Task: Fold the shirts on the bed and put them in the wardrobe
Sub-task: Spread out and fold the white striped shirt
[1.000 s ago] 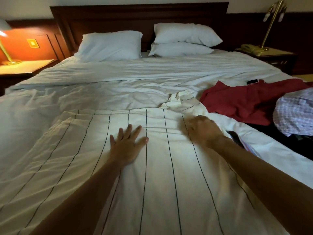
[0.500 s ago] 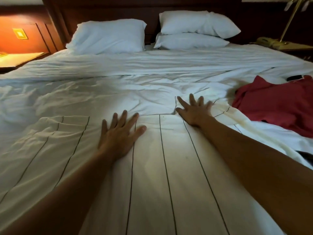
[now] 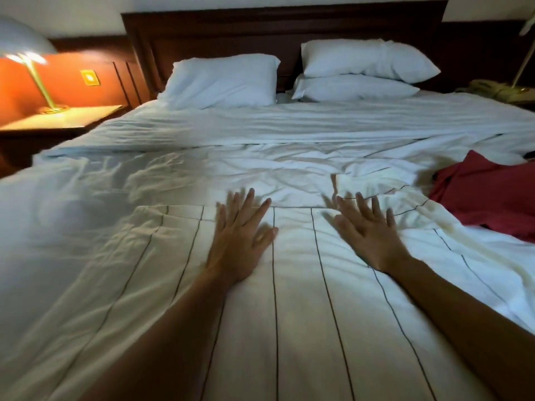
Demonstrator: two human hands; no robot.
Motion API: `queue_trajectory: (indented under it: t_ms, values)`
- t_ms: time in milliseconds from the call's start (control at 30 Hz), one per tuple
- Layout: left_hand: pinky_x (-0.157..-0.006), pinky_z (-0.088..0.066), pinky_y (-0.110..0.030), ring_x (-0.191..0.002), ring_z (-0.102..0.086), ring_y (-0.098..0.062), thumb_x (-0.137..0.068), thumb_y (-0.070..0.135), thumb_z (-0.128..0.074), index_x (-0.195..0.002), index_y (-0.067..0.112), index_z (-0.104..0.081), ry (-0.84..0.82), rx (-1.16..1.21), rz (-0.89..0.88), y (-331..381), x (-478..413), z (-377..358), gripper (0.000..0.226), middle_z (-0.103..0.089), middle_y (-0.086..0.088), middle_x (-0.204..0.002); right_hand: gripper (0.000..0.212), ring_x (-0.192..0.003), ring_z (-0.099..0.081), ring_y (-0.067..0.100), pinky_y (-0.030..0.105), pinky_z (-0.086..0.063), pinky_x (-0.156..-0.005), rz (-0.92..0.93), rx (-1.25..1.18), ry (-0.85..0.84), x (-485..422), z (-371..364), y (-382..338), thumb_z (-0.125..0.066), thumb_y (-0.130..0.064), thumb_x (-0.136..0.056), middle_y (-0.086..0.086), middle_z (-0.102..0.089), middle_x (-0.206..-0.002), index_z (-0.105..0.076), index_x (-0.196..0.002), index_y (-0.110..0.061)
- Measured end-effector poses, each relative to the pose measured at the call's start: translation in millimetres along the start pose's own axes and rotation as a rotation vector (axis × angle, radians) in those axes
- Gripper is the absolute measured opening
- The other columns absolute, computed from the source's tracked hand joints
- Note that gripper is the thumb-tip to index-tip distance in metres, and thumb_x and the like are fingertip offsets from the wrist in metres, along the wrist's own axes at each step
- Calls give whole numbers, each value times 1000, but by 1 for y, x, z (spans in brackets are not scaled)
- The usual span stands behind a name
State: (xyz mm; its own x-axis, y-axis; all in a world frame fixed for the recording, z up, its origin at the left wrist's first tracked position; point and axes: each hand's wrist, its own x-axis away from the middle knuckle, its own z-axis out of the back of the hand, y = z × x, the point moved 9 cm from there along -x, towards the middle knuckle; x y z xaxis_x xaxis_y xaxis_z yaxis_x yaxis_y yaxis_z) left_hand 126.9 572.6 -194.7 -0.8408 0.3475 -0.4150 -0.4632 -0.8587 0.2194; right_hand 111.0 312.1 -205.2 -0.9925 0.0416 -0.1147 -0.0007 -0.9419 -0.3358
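Note:
A cream shirt with thin dark stripes (image 3: 301, 308) lies spread flat on the bed (image 3: 260, 146), running from the near edge up to its top edge in the middle. My left hand (image 3: 240, 235) rests flat on it near that top edge, fingers spread. My right hand (image 3: 367, 233) lies flat beside it to the right, fingers apart and slightly blurred. The shirt's crumpled collar or sleeve part (image 3: 385, 195) sits just beyond my right hand. A dark red shirt (image 3: 489, 198) lies bunched at the right of the bed.
White pillows (image 3: 223, 81) lean against the dark wooden headboard (image 3: 283, 27). A lit brass lamp (image 3: 31, 70) stands on the left nightstand (image 3: 58, 120). A telephone (image 3: 498, 89) sits on the right nightstand. The white duvet is wrinkled beyond the shirt.
My right hand went from a closed fist to flat with fingers spread, then slid back toward me. My left hand stayed flat on the shirt. The view shifted, hiding the checked garment at right.

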Motion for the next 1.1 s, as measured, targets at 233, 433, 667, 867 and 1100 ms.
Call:
queue_trajectory:
  t_ms: [233,433,667,867,1100]
  values:
    - [-125,-1,-37,-155,-5,-15,-88,78,-13,-157,45,-17,-234,-160,53,-69,50,29,77,-9,13,-167,95,-152,6,27,52,-3,-119,85,218,-118,45,-19,-51,21,-93,-58,1,3,-166,12,-146,-59]
    - [-125,-2,-42,-155,-3,-18,-96,72,-25,-158,44,-13,-262,-210,322,-160,50,47,69,-3,8,-168,94,-144,-9,39,52,-18,-114,3,393,-27,39,-24,-44,12,-78,-67,2,-3,-161,-6,-154,-45]
    - [-123,-9,-51,-153,-16,-24,-97,65,-11,-156,33,-29,-220,-290,341,-185,51,57,69,-18,-1,-167,91,-145,-11,38,51,-20,-113,-61,437,-18,34,-27,-39,11,-69,-74,8,-9,-161,-10,-155,-34]
    - [-125,-12,-39,-153,-18,-14,-82,88,-3,-152,42,-35,-296,-22,85,-115,118,76,90,-24,10,-164,68,-152,-1,28,48,-6,-121,-112,272,-118,72,-25,-46,-14,-62,-98,4,-1,-166,-4,-158,-31]
    - [-116,-13,-67,-152,-15,-36,-103,48,-20,-153,39,-25,-483,-425,416,-157,200,124,51,-13,-7,-167,83,-152,-8,25,44,-9,-121,-105,284,-137,180,7,-37,1,-76,-82,0,-8,-166,-9,-156,-39]
